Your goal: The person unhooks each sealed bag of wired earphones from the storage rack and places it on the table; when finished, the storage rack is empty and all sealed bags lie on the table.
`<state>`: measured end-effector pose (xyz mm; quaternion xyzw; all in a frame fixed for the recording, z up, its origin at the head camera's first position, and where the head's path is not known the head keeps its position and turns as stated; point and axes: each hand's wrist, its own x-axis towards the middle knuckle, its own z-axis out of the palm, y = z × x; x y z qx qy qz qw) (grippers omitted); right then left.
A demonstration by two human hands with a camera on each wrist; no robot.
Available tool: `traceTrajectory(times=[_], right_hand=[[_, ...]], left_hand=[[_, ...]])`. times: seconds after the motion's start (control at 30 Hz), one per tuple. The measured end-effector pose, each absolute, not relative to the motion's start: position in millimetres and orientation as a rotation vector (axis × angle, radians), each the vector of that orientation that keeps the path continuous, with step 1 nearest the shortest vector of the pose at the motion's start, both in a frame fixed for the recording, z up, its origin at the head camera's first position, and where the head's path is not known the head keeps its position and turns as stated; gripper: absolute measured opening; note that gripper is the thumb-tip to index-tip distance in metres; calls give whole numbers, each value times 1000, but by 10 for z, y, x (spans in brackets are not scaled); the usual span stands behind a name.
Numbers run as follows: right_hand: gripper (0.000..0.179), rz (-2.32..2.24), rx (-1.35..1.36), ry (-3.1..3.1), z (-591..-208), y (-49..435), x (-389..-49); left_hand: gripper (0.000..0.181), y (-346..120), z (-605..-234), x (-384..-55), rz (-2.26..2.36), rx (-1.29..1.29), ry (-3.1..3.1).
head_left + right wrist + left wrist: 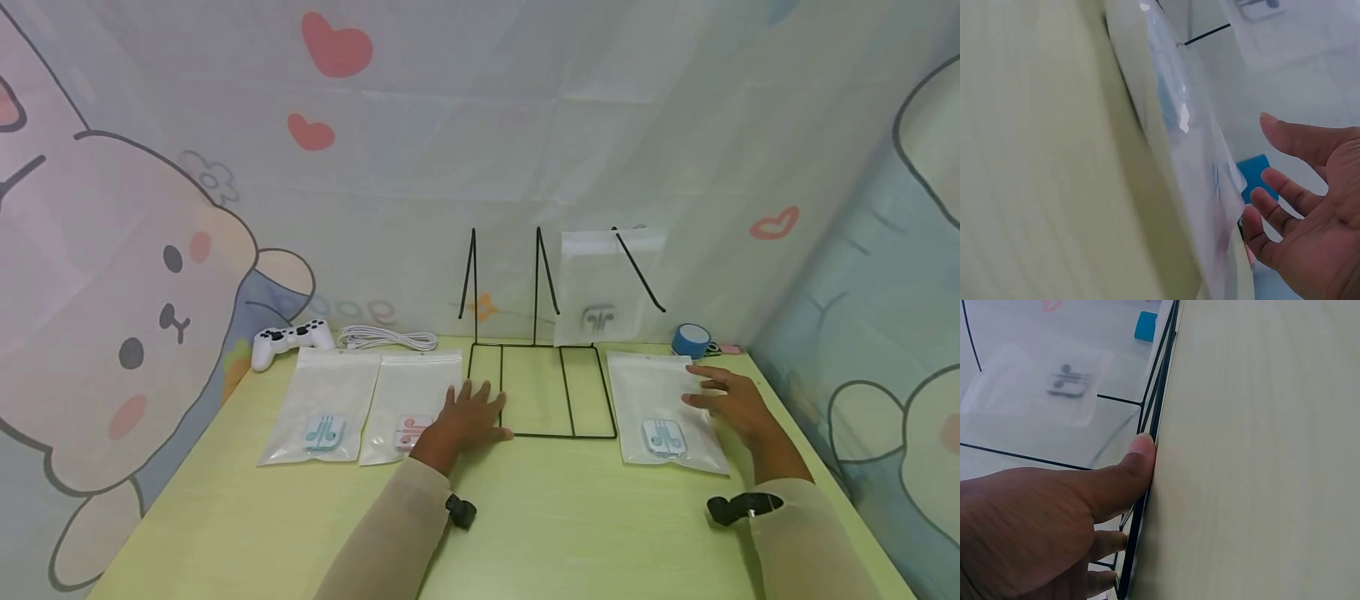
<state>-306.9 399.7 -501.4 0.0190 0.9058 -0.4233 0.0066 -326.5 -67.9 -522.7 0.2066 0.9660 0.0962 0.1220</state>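
Observation:
My left hand (pixel 467 421) rests with spread fingers on the left part of the black wire rack's (pixel 562 436) base. In the left wrist view, its thumb lies along the front bar. Just left of it is a white zip bag (pixel 420 383) with pink earphones (pixel 411 431) in a case. My right hand (pixel 731 404) hovers at the right edge of another white zip bag (pixel 645 383), fingers loosely bent; the right wrist view shows nothing in its palm. That bag holds pale blue earphones (pixel 663 437). A frosted bag (pixel 600 283) of earphones hangs on the rack's right hook.
At the far left lies a third flat bag (pixel 337 383) with blue earphones. Behind it are a white game controller (pixel 292 340) and a coiled white cable (pixel 386 337). A blue tape roll (pixel 691 341) stands at the back right. A printed cloth backdrop (pixel 420 167) borders the table.

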Motion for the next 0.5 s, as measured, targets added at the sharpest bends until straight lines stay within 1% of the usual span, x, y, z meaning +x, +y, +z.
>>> traceTrajectory(times=[0.23, 0.5], right_hand=[[70, -1332, -32, 2885, -4908, 3850, -3171], [69, -1353, -114, 2911, -4732, 3708, -3281]], left_hand=[[79, -691, -5248, -3264, 293, 629, 2836], [75, -667, -5092, -3132, 310, 576, 2814]])
